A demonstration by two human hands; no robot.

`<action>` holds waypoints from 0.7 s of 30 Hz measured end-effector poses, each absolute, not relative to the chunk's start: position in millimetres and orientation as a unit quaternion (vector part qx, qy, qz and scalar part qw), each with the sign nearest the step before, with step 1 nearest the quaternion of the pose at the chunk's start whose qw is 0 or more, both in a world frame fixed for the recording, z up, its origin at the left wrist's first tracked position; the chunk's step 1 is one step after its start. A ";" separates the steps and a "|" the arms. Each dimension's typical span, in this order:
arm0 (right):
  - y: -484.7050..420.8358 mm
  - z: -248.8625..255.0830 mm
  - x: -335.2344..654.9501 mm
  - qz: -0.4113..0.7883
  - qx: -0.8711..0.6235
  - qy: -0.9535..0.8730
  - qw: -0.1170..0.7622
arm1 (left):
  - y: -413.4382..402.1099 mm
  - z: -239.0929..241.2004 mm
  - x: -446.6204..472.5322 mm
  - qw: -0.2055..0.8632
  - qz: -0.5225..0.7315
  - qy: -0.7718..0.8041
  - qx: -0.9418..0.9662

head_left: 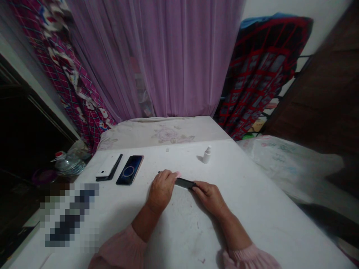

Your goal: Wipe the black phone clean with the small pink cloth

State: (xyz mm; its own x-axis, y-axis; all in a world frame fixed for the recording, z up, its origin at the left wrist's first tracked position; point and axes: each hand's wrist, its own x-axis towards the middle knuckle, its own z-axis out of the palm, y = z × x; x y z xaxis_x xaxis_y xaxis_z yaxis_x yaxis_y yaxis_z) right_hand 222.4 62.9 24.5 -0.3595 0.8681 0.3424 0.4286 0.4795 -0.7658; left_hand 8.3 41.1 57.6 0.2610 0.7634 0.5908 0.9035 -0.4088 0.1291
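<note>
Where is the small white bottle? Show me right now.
In the head view, the small white bottle stands upright on the white table, ahead of the right hand and well to the right of the dark phone.

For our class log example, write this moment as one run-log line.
left hand: grips black bar | right hand: touches its other end | nearby: white bottle
</note>
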 end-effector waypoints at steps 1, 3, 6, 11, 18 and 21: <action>62.9 24.4 222.4 0.289 -0.421 -0.772 0.378 | 41.9 57.5 2.5 0.122 -0.296 -0.535 -0.782; 62.9 24.0 222.2 0.287 -0.423 -0.773 0.376 | 43.3 57.8 -7.9 0.125 -0.299 -0.540 -0.777; 63.1 23.6 221.6 0.283 -0.426 -0.771 0.379 | 45.5 58.7 -19.5 0.124 -0.317 -0.547 -0.765; 63.5 24.0 221.5 0.284 -0.430 -0.769 0.378 | 48.3 57.8 -26.0 0.098 -0.354 -0.566 -0.738; 63.0 23.4 221.5 0.276 -0.431 -0.773 0.375 | 50.2 50.5 -25.9 -0.080 -0.500 -0.597 -0.622; 63.2 23.2 220.4 0.269 -0.439 -0.773 0.371 | 53.3 44.6 -26.7 -0.200 -0.549 -0.626 -0.516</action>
